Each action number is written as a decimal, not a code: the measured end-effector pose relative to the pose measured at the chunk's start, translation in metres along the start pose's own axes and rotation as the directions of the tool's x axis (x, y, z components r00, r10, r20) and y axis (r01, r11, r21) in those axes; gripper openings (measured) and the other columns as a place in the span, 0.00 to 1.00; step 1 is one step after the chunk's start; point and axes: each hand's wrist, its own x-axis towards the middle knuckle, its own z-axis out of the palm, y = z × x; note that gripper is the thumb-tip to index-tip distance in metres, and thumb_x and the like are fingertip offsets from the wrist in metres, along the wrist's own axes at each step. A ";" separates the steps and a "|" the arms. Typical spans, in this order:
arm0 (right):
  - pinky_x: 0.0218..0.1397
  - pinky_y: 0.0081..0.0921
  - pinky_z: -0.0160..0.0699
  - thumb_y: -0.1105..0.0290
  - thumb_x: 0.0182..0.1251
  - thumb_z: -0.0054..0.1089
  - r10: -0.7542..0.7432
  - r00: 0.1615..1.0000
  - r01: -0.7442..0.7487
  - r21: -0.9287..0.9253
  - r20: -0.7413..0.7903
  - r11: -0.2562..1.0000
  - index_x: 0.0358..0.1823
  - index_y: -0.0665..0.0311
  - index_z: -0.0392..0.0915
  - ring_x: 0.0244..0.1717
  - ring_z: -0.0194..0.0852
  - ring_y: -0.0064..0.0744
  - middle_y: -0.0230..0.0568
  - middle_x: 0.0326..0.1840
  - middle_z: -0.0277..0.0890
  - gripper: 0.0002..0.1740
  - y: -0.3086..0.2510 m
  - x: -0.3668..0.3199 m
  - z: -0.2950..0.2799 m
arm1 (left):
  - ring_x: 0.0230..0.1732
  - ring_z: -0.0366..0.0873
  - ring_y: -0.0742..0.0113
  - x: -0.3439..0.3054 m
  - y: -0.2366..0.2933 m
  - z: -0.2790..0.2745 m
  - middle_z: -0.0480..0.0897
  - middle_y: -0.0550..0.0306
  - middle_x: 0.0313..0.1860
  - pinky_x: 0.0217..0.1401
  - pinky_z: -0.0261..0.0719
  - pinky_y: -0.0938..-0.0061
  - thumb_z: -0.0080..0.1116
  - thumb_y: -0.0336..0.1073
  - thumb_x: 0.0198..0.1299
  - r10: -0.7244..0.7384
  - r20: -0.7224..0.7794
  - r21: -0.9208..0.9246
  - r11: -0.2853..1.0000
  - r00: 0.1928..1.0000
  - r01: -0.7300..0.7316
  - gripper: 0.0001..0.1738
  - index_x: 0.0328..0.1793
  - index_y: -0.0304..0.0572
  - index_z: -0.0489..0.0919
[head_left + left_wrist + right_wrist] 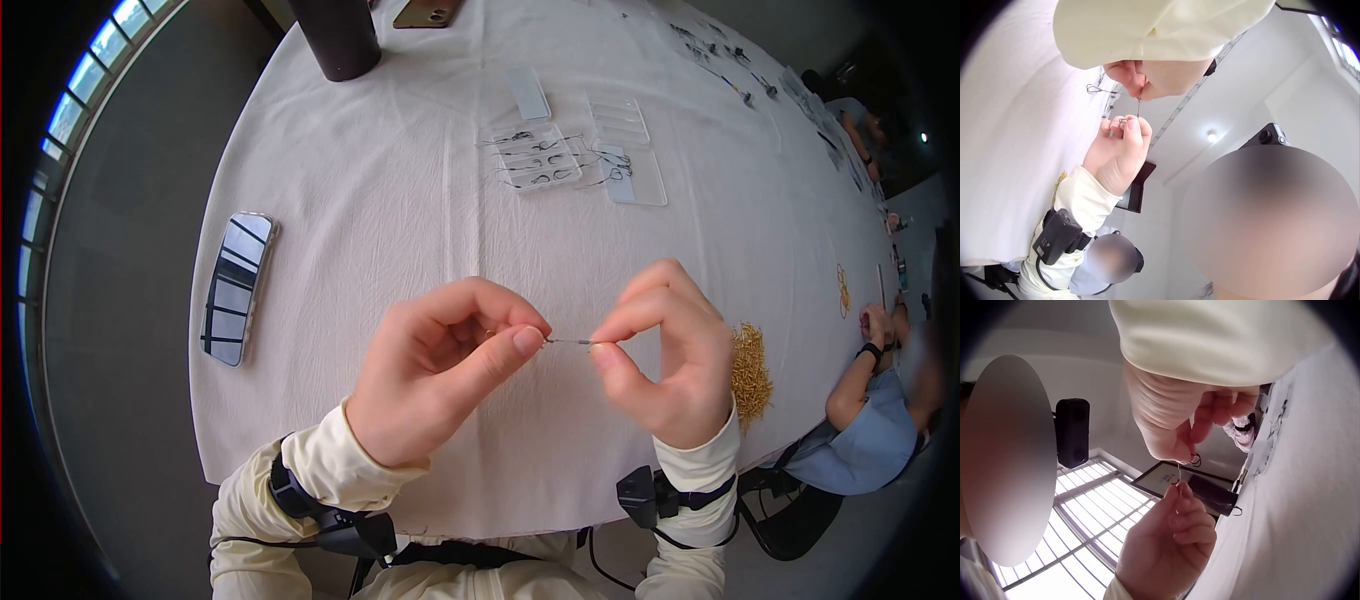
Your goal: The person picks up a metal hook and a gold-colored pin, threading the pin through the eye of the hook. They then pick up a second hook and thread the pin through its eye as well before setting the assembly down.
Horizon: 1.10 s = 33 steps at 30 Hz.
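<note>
The left hand [430, 365] and right hand [665, 350], slightly apart, both pinch a short, thin, grey wire-like piece [570, 342], left of the heap of small gold-coloured metal bits [750, 375]. A weak pinch could drop it; the nearby right cuff [700, 440] might scatter the heap. A white cloth [380, 180] covers the desk; a barred window [85, 75] stands far left of the heap.

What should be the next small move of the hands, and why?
Probably a gentle pull to tighten the wire: the left hand and right hand pinch it from opposite sides, and the short stretch between them looks nearly straight.
</note>
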 end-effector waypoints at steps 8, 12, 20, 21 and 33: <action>0.38 0.24 0.71 0.82 0.47 0.65 0.002 1.000 -0.001 0.026 -0.020 1.000 0.28 0.63 0.79 0.34 0.71 0.28 0.33 0.30 0.73 0.08 0.000 0.000 -0.005 | 0.34 0.76 0.81 -0.001 0.004 -0.001 0.83 0.63 0.36 0.36 0.73 0.83 0.60 0.36 0.69 0.003 0.003 0.052 0.999 1.000 -0.003 0.08 0.46 0.39 0.82; 0.39 0.24 0.71 0.82 0.46 0.64 0.027 0.999 -0.026 0.032 -0.026 0.999 0.28 0.63 0.79 0.34 0.71 0.28 0.33 0.30 0.73 0.08 0.000 0.000 -0.005 | 0.35 0.78 0.81 -0.003 0.010 0.000 0.82 0.64 0.35 0.35 0.73 0.82 0.59 0.36 0.69 0.021 0.001 0.079 0.997 1.000 -0.021 0.09 0.49 0.39 0.80; 0.37 0.25 0.68 0.83 0.44 0.64 0.013 1.000 -0.013 -0.019 -0.019 1.000 0.25 0.63 0.76 0.33 0.68 0.29 0.33 0.28 0.70 0.08 0.001 0.000 -0.010 | 0.39 0.82 0.77 -0.004 0.008 0.000 0.81 0.62 0.36 0.34 0.75 0.85 0.59 0.30 0.68 0.122 -0.038 0.129 0.985 0.992 -0.116 0.05 0.46 0.38 0.77; 0.36 0.25 0.67 0.82 0.44 0.64 0.006 1.000 -0.006 -0.036 -0.002 0.999 0.24 0.63 0.75 0.32 0.67 0.29 0.33 0.27 0.69 0.08 0.002 -0.001 -0.010 | 0.39 0.82 0.77 -0.003 0.007 -0.001 0.81 0.62 0.36 0.34 0.75 0.85 0.59 0.30 0.68 0.122 -0.040 0.129 0.985 0.992 -0.116 0.05 0.46 0.38 0.77; 0.36 0.24 0.70 0.83 0.51 0.64 0.060 0.993 -0.067 0.070 0.101 0.995 0.30 0.64 0.78 0.32 0.70 0.28 0.34 0.31 0.73 0.07 0.013 0.000 0.016 | 0.35 0.83 0.72 0.000 0.009 -0.006 0.83 0.56 0.35 0.38 0.80 0.80 0.61 0.17 0.58 0.511 0.012 0.705 0.605 0.859 -0.370 0.10 0.45 0.32 0.78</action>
